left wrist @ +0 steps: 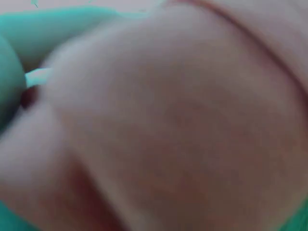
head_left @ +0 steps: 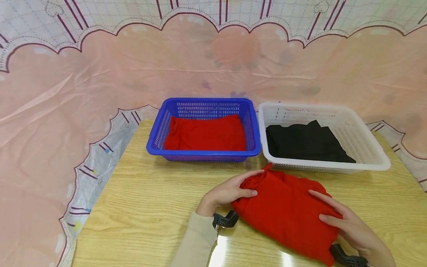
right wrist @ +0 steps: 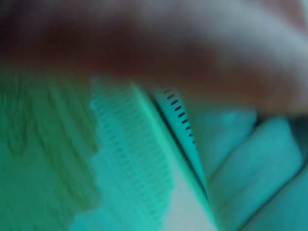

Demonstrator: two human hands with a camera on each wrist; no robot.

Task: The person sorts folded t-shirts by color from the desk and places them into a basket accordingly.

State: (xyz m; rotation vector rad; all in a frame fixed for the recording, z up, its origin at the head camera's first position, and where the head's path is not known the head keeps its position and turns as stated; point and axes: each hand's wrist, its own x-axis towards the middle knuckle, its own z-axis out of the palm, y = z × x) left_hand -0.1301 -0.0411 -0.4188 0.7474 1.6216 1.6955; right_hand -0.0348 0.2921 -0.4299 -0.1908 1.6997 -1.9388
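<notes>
A folded red cloth (head_left: 287, 211), bundled and slightly slanted, lies between both hands in front of the baskets. My left hand (head_left: 227, 191) grips its left end, thumb on top and the other fingers partly hidden by the fabric. At the right end, my right hand (head_left: 350, 224) holds it with thumb and forefinger showing on top. Skin of the left hand (left wrist: 183, 115) fills most of the left wrist view, blurred. In the right wrist view, a blurred finger (right wrist: 144, 53) crosses above folds of teal-tinted fabric (right wrist: 255, 163).
A blue basket (head_left: 203, 152) at the back holds another folded red cloth (head_left: 207, 133). Beside it on the right, a white basket (head_left: 363, 148) contains a folded black cloth (head_left: 305, 142). All stand on a wooden table (head_left: 140, 215), with a patterned pink curtain (head_left: 133, 74) behind.
</notes>
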